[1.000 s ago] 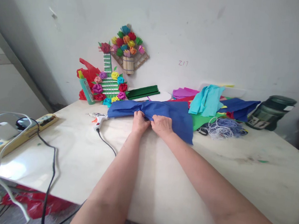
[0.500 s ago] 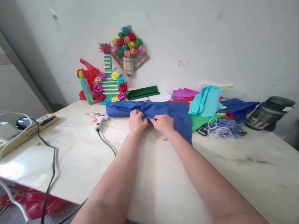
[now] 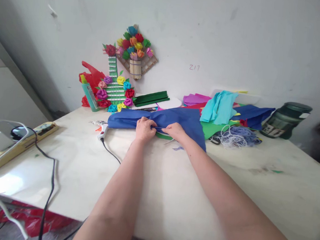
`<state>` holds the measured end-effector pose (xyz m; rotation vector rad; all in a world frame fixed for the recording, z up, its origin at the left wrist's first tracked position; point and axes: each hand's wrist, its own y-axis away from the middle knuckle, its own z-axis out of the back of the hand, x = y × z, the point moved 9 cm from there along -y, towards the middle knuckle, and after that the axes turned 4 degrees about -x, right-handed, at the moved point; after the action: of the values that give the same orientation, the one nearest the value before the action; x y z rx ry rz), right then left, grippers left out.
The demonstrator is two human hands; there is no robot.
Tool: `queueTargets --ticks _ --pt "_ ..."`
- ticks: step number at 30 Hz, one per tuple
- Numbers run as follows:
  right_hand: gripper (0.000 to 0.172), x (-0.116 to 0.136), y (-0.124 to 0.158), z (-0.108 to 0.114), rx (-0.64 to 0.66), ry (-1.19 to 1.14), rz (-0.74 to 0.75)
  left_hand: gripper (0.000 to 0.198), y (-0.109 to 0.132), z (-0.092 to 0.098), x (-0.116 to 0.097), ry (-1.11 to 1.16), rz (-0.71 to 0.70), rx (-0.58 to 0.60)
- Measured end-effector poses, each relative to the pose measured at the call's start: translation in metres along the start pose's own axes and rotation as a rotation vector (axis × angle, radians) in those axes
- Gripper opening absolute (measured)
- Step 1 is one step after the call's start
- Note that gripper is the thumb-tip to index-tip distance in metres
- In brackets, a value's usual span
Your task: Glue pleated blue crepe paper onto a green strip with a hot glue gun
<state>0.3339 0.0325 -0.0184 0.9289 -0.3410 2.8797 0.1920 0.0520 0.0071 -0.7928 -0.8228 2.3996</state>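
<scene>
A sheet of blue crepe-like material lies across the back middle of the table, gathered and creased along its front. My left hand is closed on its front edge, fingers curled over the folds. Just to the right, my right hand pinches a thin bluish strand that runs between the two hands. Whether the strand is part of the sheet I cannot tell. Below it a green piece shows under the blue edge. A white glue gun lies left of the sheet, its nozzle pointing left.
Paper-flower decorations stand against the wall beside a green glue bottle. To the right are coloured sheets, a tangle of cord and a dark green jar. A power strip with cables lies at left.
The right hand has drawn slightly away from the left, with the strand showing between them. The green piece under the blue edge has come into sight. The whole view has shifted a little.
</scene>
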Motion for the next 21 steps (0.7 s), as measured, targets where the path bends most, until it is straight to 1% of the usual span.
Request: queueTargets --ticks 4,7,10,13,15,18,21 --pt "0.030 0.000 -0.004 0.004 -0.032 0.001 0.019 0.018 0.000 -0.008 -0.011 0.018 -0.091 0.084" --pt "0.026 0.000 -0.004 0.007 -0.022 0.029 0.036 0.014 0.001 -0.017 -0.012 0.072 -0.116 0.155" --pt "0.030 0.005 0.002 0.016 -0.010 0.193 0.085 0.013 0.000 -0.023 -0.009 0.121 -0.096 0.197" --pt "0.038 0.008 0.009 0.030 -0.002 0.424 0.126 0.014 -0.001 -0.026 -0.006 0.138 -0.077 0.217" --pt "0.036 0.007 0.013 0.038 0.023 0.535 0.131 0.016 -0.001 -0.026 -0.006 0.131 -0.083 0.233" --pt "0.028 0.004 0.017 0.048 0.031 0.590 0.126 0.019 -0.001 -0.026 -0.008 0.104 -0.102 0.237" --pt "0.023 0.004 0.018 0.054 -0.008 0.590 0.135 0.028 -0.002 -0.023 -0.012 0.069 -0.129 0.189"
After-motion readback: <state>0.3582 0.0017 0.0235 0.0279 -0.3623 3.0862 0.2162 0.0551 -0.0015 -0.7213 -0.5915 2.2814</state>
